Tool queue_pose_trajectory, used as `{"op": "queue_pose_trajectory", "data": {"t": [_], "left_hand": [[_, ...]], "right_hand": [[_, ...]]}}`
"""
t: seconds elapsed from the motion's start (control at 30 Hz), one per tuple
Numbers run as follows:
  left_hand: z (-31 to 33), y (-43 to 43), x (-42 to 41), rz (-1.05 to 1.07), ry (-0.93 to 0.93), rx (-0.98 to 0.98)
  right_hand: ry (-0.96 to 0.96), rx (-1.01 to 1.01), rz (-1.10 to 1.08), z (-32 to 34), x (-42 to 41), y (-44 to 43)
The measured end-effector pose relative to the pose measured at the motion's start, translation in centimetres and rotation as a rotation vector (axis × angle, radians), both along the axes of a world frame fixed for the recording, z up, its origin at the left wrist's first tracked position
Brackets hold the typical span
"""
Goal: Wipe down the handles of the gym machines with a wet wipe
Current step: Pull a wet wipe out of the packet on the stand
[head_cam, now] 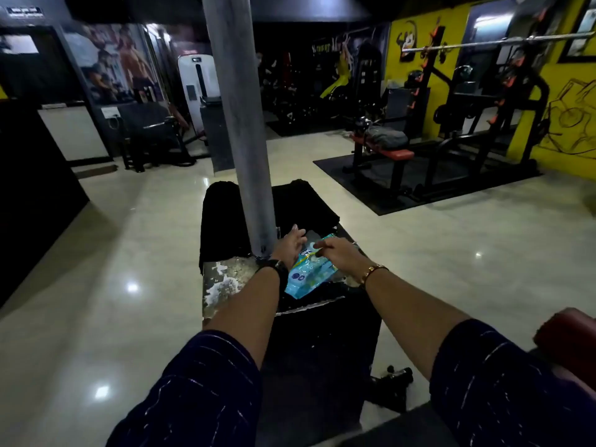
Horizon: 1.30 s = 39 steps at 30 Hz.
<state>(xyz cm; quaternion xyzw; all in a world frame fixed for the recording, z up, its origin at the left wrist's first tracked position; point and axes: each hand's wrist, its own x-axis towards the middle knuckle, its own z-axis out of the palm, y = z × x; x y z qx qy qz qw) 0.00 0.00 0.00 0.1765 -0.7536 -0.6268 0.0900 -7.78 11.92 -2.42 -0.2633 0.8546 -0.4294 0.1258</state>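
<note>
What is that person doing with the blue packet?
A person in a gym is reaching for a light blue pack of wet wipes that lies on a worn black platform beside a grey pillar. The left hand rests against the pack with straight fingers. The right hand pinches at its top, probably to pull a wipe out. No loose wipe shows yet.

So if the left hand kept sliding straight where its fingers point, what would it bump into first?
Probably the black cloth just past the wipe pack. The left hand points away and a little right, missing the grey pillar; depth is hard to judge.
</note>
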Motion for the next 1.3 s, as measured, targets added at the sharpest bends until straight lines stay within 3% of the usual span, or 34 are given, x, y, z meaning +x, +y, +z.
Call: {"op": "queue_pose_trajectory", "data": {"t": [0.07,0.23,0.5,0.57,0.7,0.9,1.07,1.3], "left_hand": [[-0.3,0.0,-0.3,0.007,-0.009,-0.122],[-1.4,0.0,-1.0,0.028,-0.12,0.108],[-3.0,-0.1,-0.7,-0.004,-0.154,0.171],[-3.4,0.0,-0.8,-0.037,-0.204,0.044],[-4.6,-0.5,-0.7,-0.207,-0.372,-0.515],[-6.3,-0.4,-0.4,-0.286,-0.437,-0.903],[-7.6,-0.6,-0.8,-0.32,-0.53,-0.985],[-6.4,-0.4,-2.2,-0.18,-0.47,-0.823]], "right_hand": [[0.046,0.053,0.019,-0.2,-0.2,0.1],[0.097,0.11,0.021,-0.6,-0.2,-0.1],[0.194,0.33,0.086,-2.2,-1.1,-0.2],[0.231,0.373,0.095,-2.4,-1.1,-0.4],[0.244,0.405,0.08,-2.9,-0.8,-0.9],[0.295,0.366,-0.015,-3.7,-0.6,-1.5],[0.396,0.338,-0.032,-4.2,-0.4,-1.7],[0.498,0.374,-0.032,-4.4,-0.4,-2.0]]}}
